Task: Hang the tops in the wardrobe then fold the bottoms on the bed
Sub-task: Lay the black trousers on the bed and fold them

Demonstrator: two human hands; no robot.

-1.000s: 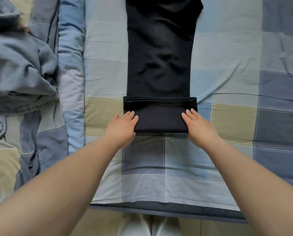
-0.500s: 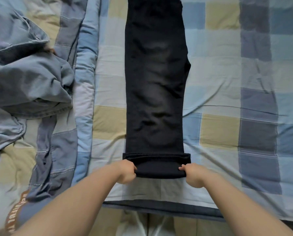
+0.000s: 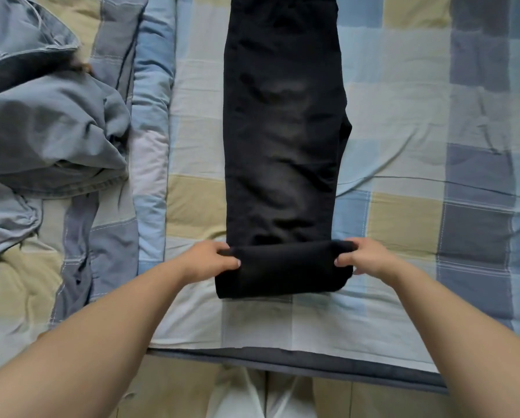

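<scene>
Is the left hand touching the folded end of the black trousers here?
Touching. The head view shows the left hand gripping the left edge of the folded end of the black trousers, thumb on top.

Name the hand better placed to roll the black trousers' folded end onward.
Neither alone: left hand and right hand each pinch one end of the black trousers' fold, symmetrically.

Black trousers (image 3: 283, 131) — blue, beige and grey checked bedspread (image 3: 403, 116).

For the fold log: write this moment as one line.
step: rolling black trousers | left hand: grip on roll | right hand: grip on roll | surface: checked bedspread
</scene>
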